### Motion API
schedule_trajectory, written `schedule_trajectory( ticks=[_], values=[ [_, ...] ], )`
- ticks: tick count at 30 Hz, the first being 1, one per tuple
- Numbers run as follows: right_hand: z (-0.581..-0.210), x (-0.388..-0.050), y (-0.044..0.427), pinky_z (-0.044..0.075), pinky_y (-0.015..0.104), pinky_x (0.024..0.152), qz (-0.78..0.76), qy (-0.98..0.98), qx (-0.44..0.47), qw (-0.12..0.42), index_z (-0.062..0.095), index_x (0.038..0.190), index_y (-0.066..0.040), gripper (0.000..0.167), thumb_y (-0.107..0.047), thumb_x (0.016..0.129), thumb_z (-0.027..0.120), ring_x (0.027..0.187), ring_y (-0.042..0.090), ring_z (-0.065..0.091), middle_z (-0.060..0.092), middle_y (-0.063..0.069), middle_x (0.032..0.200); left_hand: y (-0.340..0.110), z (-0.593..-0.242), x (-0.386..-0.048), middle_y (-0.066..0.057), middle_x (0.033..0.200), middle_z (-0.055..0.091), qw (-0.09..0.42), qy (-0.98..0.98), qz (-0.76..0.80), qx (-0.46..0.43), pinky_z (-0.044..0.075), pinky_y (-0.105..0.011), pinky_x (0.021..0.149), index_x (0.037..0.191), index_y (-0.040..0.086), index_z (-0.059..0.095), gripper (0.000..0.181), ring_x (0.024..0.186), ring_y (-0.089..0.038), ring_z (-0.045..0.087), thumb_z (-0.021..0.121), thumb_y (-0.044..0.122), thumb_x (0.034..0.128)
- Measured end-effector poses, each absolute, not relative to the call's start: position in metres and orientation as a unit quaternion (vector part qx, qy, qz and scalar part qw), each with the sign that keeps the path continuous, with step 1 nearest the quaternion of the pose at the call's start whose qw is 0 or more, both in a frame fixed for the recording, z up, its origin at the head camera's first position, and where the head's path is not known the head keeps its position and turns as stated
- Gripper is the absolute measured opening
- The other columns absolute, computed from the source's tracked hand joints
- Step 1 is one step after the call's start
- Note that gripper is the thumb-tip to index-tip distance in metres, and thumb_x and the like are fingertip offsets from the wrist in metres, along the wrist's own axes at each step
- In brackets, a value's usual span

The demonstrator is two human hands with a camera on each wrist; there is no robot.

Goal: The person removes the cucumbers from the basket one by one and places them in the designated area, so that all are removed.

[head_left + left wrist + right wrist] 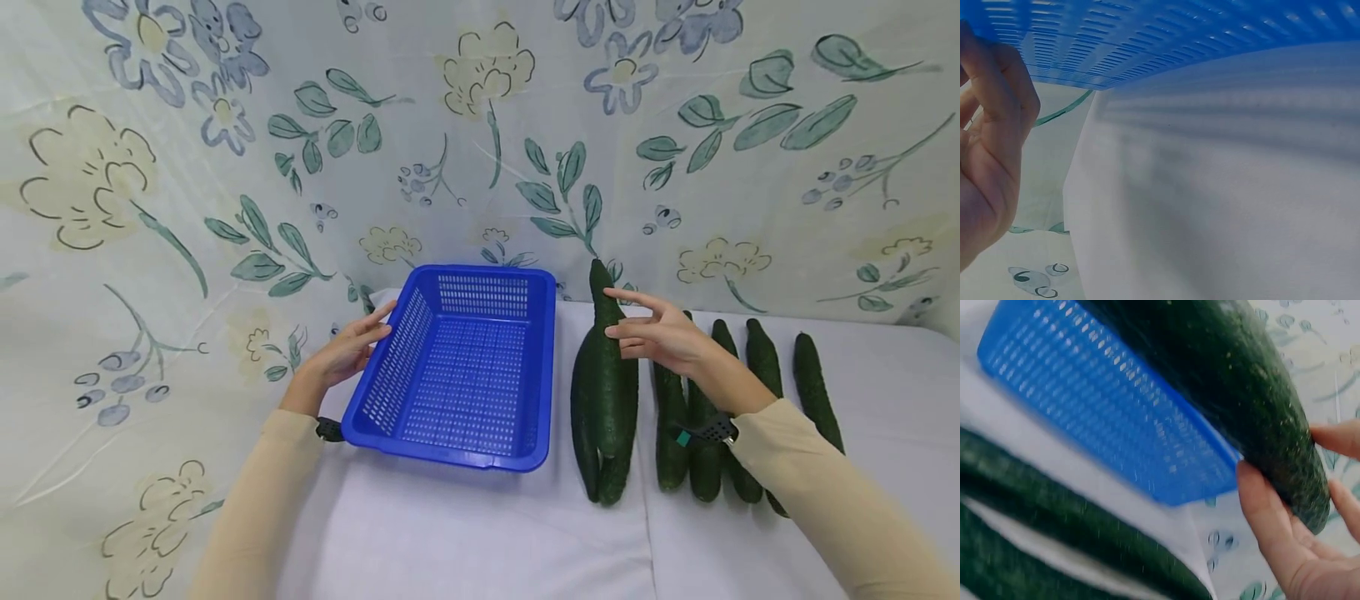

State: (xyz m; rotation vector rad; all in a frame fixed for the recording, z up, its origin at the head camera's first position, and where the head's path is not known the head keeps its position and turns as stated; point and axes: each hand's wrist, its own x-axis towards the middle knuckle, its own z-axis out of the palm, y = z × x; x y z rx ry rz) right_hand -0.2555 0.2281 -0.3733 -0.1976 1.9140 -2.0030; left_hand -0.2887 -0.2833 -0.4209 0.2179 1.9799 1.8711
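Observation:
A blue plastic basket (468, 460) with slotted walls sits left of centre on the white cloth, with nothing inside. My left hand (347, 354) holds its left rim, part of the hand hidden under the rim; the left wrist view shows bent fingers (1004, 94) against the slotted wall. Right of the basket, my right hand (663, 335) grips a dark green cucumber (609, 392) by its far end. Thumb and fingers pinch that end in the right wrist view, where the cucumber (1229, 381) is raised above the cloth. Beneath it lie other cucumbers (583, 417), partly hidden.
Several more cucumbers (763, 354) lie roughly side by side at the right, partly under my right forearm. One cucumber (813, 383) lies farther right. A white cloth (480, 533) covers the table, and a flower-printed curtain (465, 167) hangs behind and at the left.

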Motion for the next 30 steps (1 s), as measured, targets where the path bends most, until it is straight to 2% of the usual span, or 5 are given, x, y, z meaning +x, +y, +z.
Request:
schedule_trajectory(
  ticks=[6, 12, 19, 27, 30],
  values=[
    [-0.381, -0.254, 0.25, 0.056, 0.033, 0.08, -0.706, 0.681, -0.088, 0.171, 0.032, 0.158, -0.02, 0.072, 0.0, 0.096, 0.064, 0.094, 0.011, 0.064, 0.017, 0.039, 0.153, -0.284, -0.422, -0.288, -0.022, 0.144, 0.046, 0.207, 0.707, 0.672, 0.073, 0.059, -0.029, 0.07, 0.16, 0.031, 0.022, 0.059, 0.084, -0.02, 0.07, 0.048, 0.025, 0.1074],
    [-0.383, -0.253, 0.269, 0.056, 0.03, 0.081, -0.703, 0.684, -0.108, 0.164, 0.028, 0.159, -0.021, 0.074, -0.002, 0.097, 0.063, 0.103, 0.006, 0.064, -0.001, 0.04, 0.155, -0.284, -0.421, -0.288, -0.022, 0.147, 0.044, 0.207, 0.707, 0.673, 0.075, 0.059, -0.031, 0.074, 0.16, 0.031, 0.021, 0.059, 0.088, -0.021, 0.071, 0.047, 0.025, 0.1077],
    [-0.388, -0.25, 0.29, 0.057, 0.033, 0.079, -0.704, 0.685, -0.109, 0.151, 0.035, 0.157, -0.023, 0.07, 0.003, 0.097, 0.06, 0.099, 0.012, 0.065, 0.031, 0.037, 0.141, -0.283, -0.421, -0.289, -0.023, 0.147, 0.044, 0.204, 0.706, 0.674, 0.078, 0.059, -0.03, 0.072, 0.161, 0.03, 0.021, 0.06, 0.086, -0.02, 0.071, 0.048, 0.025, 0.1074],
    [-0.395, -0.247, 0.31, 0.057, 0.03, 0.079, -0.674, 0.717, -0.097, 0.146, 0.029, 0.159, -0.025, 0.074, -0.001, 0.097, 0.062, 0.102, 0.007, 0.065, 0.006, 0.04, 0.154, -0.283, -0.421, -0.289, -0.023, 0.145, 0.045, 0.2, 0.707, 0.674, 0.075, 0.059, -0.03, 0.072, 0.16, 0.03, 0.022, 0.06, 0.086, -0.02, 0.071, 0.049, 0.026, 0.1069],
    [-0.398, -0.246, 0.317, 0.057, 0.032, 0.078, -0.675, 0.718, -0.094, 0.141, 0.032, 0.157, -0.024, 0.072, 0.001, 0.097, 0.062, 0.098, 0.009, 0.066, 0.029, 0.039, 0.142, -0.283, -0.422, -0.289, -0.022, 0.145, 0.045, 0.201, 0.707, 0.674, 0.077, 0.059, -0.03, 0.072, 0.161, 0.029, 0.021, 0.061, 0.086, -0.02, 0.071, 0.049, 0.026, 0.1069]
  ],
)
